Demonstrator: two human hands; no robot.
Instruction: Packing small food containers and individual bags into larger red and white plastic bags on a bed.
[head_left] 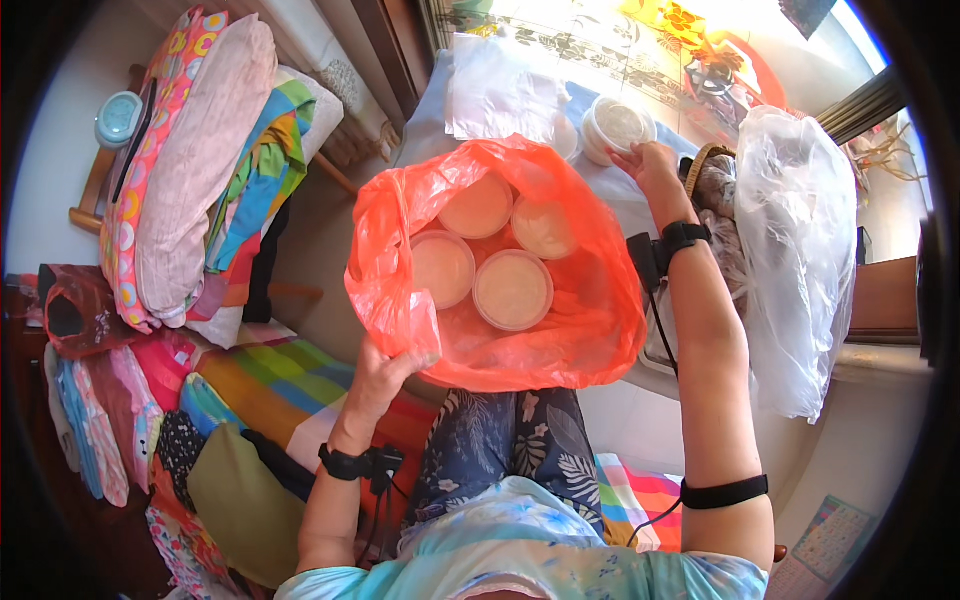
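A red plastic bag [590, 345] gapes wide in front of me. Inside lie several round tubs [512, 290] with clear lids and pale beige contents. My left hand [388, 378] grips the bag's near left rim, thumb over the plastic. Beyond the bag's far right side, my right hand [650, 170] has its fingers on the near edge of a round, clear-white plastic container [618, 124]. Part of its grip is hidden behind the container and the hand itself. Another clear round piece [567, 138] shows just left of that container, partly covered by the bag.
Thin white plastic bags [505, 88] lie on the blue-covered table's far side. At right, a large clear plastic bag [797, 250] hangs beside a wicker basket handle [705, 165]. Folded bedding [205, 160] is piled on a chair at left, with clothes [245, 500] below it.
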